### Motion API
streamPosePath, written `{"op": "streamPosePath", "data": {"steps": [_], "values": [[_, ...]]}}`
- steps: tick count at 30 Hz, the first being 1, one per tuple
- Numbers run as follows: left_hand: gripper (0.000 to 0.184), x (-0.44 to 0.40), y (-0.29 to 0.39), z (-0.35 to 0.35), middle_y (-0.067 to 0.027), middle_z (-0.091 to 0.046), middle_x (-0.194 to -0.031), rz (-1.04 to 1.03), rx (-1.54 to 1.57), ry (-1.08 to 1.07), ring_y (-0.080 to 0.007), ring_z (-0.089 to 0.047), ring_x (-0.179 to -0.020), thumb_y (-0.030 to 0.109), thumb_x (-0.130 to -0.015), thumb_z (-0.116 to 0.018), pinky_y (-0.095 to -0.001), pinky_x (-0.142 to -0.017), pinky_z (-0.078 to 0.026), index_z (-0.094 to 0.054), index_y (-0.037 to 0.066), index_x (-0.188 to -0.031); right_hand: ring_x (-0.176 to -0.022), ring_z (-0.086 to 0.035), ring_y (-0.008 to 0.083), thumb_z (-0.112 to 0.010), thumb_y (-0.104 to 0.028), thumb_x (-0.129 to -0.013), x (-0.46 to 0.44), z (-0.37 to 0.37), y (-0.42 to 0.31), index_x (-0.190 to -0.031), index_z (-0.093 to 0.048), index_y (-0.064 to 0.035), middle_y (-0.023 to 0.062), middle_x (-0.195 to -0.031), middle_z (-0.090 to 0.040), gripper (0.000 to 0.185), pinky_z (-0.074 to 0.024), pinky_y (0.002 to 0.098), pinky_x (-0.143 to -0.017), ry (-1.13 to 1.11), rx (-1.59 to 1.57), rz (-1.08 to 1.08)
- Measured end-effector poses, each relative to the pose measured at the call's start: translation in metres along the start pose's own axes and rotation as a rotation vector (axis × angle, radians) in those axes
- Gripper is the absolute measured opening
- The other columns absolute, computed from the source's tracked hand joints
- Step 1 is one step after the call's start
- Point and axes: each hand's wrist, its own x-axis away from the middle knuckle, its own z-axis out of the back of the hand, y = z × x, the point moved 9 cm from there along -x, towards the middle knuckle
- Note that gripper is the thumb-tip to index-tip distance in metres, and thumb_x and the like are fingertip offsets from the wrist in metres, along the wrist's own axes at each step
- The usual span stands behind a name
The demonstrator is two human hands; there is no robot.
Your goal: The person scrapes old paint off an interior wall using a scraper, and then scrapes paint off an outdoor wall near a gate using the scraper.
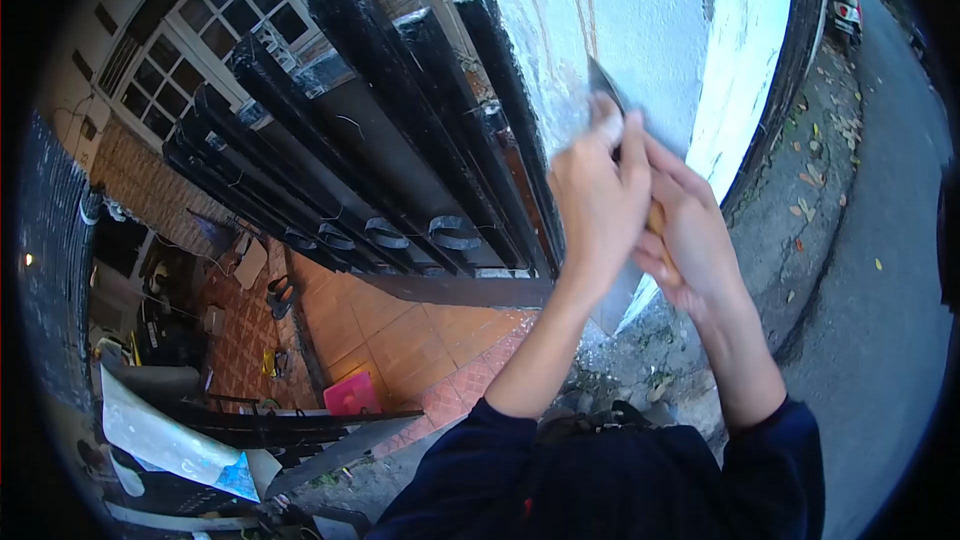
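Observation:
A scraper (657,218) with a yellowish wooden handle and a dark, tapering metal blade is held up against a pale blue-white wall (655,30). My right hand (690,230) is closed around the handle. Higher up, my left hand (605,185) is closed on the scraper near its blade, its fingertips slightly blurred. The blade tip meets the wall at the lower end of brown, crack-like lines. Paint is rough and flaking along the wall's left edge. My fingers hide the middle of the tool.
A black slatted gate (400,110) stands close to the left of the wall. Beyond it are orange floor tiles (400,335) and a pink object (352,395). To the right run a leaf-strewn verge (800,200) and a road (890,270) with a parked vehicle (846,12).

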Motion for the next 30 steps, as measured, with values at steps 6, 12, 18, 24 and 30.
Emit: {"op": "streamPosePath", "data": {"steps": [6,12,18,24,30], "values": [[0.038,0.009,0.007,0.01,-0.0129,-0.059,-0.055,-0.104,0.125,0.026,-0.003,-0.048,-0.06,0.021,-0.086,-0.058,-0.0251,-0.052,-0.043,-0.056,-0.01,-0.108,-0.037,-0.033,0.0041,-0.034,-0.008,-0.091,0.026,-0.005,0.002,-0.135,-0.035,-0.0056,-0.0017,-0.058,-0.041,0.043,-0.027,0.0187,-0.028,0.07,-0.031,-0.052],[0.035,-0.009,0.0,0.014,-0.005,-0.046,-0.046,0.074,0.149,-0.014,-0.0011,-0.043,-0.055,0.021,-0.084,-0.06,-0.0235,-0.045,-0.037,-0.06,-0.01,-0.099,-0.039,-0.034,0.0052,-0.033,-0.008,-0.09,0.009,-0.015,-0.003,-0.137,-0.031,-0.0066,-0.0004,-0.062,-0.042,0.047,-0.0282,0.0182,-0.03,0.033,-0.077,-0.072],[0.032,-0.007,0.006,0.009,-0.0053,-0.047,-0.045,0.058,0.085,-0.097,-0.0025,-0.045,-0.053,0.019,-0.083,-0.06,-0.0252,-0.045,-0.038,-0.061,-0.01,-0.095,-0.04,-0.033,0.0058,-0.032,-0.007,-0.09,0.023,-0.008,-0.003,-0.137,-0.03,-0.0078,-0.0002,-0.062,-0.039,0.047,-0.0281,0.0192,-0.03,0.064,-0.115,-0.108],[0.033,0.003,0.007,0.011,-0.0159,-0.061,-0.057,0.131,0.051,-0.159,-0.0066,-0.054,-0.056,0.019,-0.084,-0.058,-0.0256,-0.052,-0.044,-0.061,-0.012,-0.093,-0.04,-0.033,0.0055,-0.031,-0.008,-0.091,0.027,-0.014,0.005,-0.137,-0.03,-0.0087,-0.0002,-0.065,-0.041,0.046,-0.0271,0.0187,-0.029,-0.024,-0.15,-0.14],[0.031,-0.011,-0.001,0.009,-0.0104,-0.056,-0.051,0.064,0.083,-0.056,-0.0043,-0.049,-0.052,0.018,-0.082,-0.059,-0.024,-0.048,-0.041,-0.062,-0.012,-0.092,-0.039,-0.033,0.0053,-0.031,-0.008,-0.091,0.002,-0.02,0.002,-0.137,-0.03,-0.007,-0.0001,-0.067,-0.041,0.045,-0.0264,0.0182,-0.029,-0.059,-0.146,-0.124]]}}
